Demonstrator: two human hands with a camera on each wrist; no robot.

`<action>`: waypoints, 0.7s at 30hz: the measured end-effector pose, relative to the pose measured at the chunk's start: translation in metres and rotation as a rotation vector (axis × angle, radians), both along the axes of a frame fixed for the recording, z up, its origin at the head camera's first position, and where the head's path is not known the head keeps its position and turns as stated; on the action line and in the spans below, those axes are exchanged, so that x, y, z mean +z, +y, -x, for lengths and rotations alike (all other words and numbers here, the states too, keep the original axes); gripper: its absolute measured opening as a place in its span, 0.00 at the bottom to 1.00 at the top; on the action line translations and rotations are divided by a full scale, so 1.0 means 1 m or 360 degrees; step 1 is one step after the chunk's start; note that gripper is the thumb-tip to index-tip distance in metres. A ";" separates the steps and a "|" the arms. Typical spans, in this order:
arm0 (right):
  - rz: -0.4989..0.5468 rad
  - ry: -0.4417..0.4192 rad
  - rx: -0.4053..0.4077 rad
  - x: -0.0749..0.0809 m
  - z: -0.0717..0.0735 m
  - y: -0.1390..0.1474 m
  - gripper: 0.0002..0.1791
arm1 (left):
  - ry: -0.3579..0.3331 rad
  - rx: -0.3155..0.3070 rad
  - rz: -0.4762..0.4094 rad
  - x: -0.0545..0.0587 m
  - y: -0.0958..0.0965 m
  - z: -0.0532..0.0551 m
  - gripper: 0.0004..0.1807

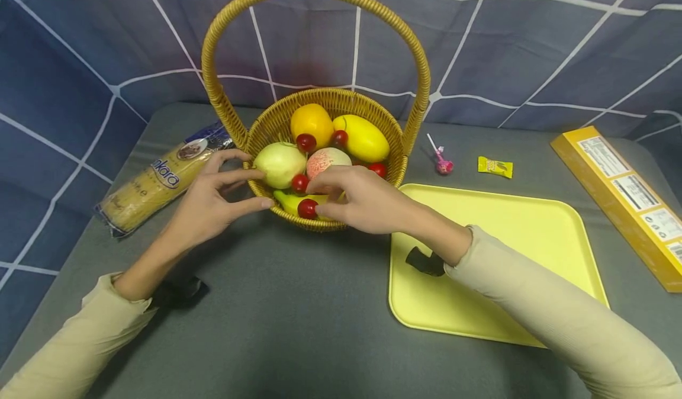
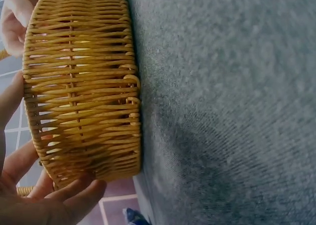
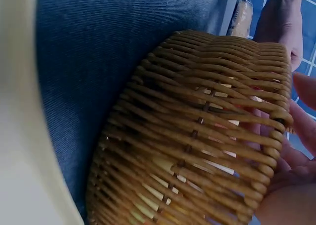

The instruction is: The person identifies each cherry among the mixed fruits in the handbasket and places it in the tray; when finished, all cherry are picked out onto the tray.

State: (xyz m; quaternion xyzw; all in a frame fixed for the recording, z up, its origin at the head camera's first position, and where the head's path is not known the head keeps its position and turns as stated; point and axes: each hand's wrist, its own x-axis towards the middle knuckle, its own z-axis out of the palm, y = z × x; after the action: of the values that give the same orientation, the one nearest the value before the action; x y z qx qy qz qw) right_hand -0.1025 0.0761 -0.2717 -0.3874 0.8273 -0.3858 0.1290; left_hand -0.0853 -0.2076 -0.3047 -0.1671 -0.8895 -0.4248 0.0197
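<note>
The basket (image 2: 84, 92) stands on the grey table (image 1: 298, 304), toward the back, its handle arching upright over the fruit. At its left side is the left hand (image 1: 202, 200), fingers apart and only loosely bent, at the rim; the thumb reaches to the front edge, and one finger comes up to the pale fruit (image 1: 279, 166). In the left wrist view, some of those fingers lie along the outside of the wicker. The right hand (image 1: 364, 200) comes over the front right of the rim, its fingers bent down among the fruit, the thumb close beside a cherry (image 1: 307, 209) (whether it pinches anything, I cannot tell).

That cherry lies on the banana (image 1: 289, 202), low at the front. Behind are the pink-speckled peach (image 1: 326, 160), the orange (image 1: 312, 125) and a long yellow fruit (image 1: 364, 140), with four more cherries among them.

Just right of the basket lies the yellow tray (image 1: 538, 251), partly under the right sleeve. Beyond it are a lollipop (image 1: 443, 163) and a wrapped sweet (image 1: 495, 167), with an orange box (image 1: 620, 203) farther right. The pasta pack (image 1: 165, 177) lies slantwise at the left.
</note>
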 end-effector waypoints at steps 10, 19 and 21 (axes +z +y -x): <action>-0.0085 -0.0075 0.0083 -0.008 0.010 -0.015 0.11 | -0.0028 -0.0015 -0.0074 -0.004 0.003 -0.003 0.22; -0.0005 -0.0031 0.0035 -0.013 0.007 -0.015 0.11 | -0.0056 -0.0042 -0.0092 -0.002 0.003 -0.002 0.19; 0.0091 -0.0017 0.0003 -0.014 0.006 -0.014 0.12 | -0.0062 -0.0047 -0.0095 -0.002 0.003 -0.002 0.19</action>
State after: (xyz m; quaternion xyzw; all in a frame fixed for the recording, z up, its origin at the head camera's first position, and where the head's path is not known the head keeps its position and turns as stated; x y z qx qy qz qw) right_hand -0.1084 0.0621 -0.2856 -0.3895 0.8149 -0.4113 0.1225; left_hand -0.0828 -0.2048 -0.3064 -0.1711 -0.8742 -0.4545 0.0011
